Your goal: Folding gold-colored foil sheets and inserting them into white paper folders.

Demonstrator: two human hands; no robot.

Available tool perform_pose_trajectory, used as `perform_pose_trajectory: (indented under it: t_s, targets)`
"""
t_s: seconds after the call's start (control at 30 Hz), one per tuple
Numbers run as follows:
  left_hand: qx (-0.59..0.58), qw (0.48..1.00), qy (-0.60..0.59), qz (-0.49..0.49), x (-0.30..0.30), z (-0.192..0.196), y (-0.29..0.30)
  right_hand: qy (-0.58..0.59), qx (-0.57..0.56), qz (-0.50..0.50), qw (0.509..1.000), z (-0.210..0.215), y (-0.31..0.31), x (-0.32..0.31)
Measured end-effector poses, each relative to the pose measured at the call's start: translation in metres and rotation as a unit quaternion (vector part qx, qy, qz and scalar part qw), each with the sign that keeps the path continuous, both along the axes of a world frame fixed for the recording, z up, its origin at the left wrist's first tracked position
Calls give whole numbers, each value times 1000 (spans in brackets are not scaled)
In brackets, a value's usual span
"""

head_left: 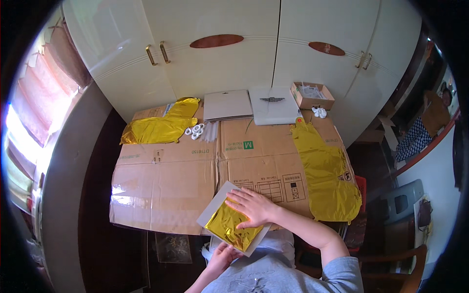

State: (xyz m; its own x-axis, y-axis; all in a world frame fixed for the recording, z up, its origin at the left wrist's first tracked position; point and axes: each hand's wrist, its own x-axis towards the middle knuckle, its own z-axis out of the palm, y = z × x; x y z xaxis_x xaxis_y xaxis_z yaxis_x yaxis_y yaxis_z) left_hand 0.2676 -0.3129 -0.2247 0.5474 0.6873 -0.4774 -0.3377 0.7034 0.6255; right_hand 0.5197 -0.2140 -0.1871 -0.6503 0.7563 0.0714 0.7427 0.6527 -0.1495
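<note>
A folded piece of shiny gold foil (222, 222) lies on a grey card (207, 215) at the table's near edge, close to my body. My right hand (254, 206) rests flat over the upper part of the foil, fingers stretched out. At the lower corner, my left hand (223, 258) grips the card's edge with curled fingers; whether it also pinches the foil is hard to see. Two flat, uninflated gold foil balloons lie on the cardboard, one balloon (326, 183) at the right and another balloon (151, 129) at the far left.
Flattened cardboard (161, 178) covers the table. Along the back are stacked grey cards (227, 106), a white flat object (274, 113), and a small open box (316, 102). White rings (196, 131) sit beside clear straws (210, 132). Cream cabinets (215, 63) stand behind.
</note>
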Motion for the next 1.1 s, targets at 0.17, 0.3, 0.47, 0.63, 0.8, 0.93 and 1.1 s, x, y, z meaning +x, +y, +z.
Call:
perform_pose_trajectory:
  t_s: [0.17, 0.3, 0.47, 0.63, 0.8, 0.93, 1.1]
  targets:
    - [20, 999, 24, 23, 11, 3, 10, 95, -44, -12, 994, -1, 7, 6]
    - [11, 999, 29, 20, 4, -5, 13, 181, -22, -156, 971, -2, 96, 76]
    - [31, 998, 51, 0, -8, -11, 11, -9, 75, -396, 915, 15, 183, 190]
    - [24, 995, 93, 0, -22, -15, 7, -17, 145, -343, 928, 1, 202, 207]
    - [30, 995, 94, -16, -28, -21, 8, 28, 232, -295, 926, -7, 204, 206]
    - [28, 995, 95, -5, -24, -14, 9, 1, 206, -365, 908, -2, 214, 203]
    - [33, 995, 94, -11, -25, -21, 8, 33, 180, -454, 872, 3, 226, 216]
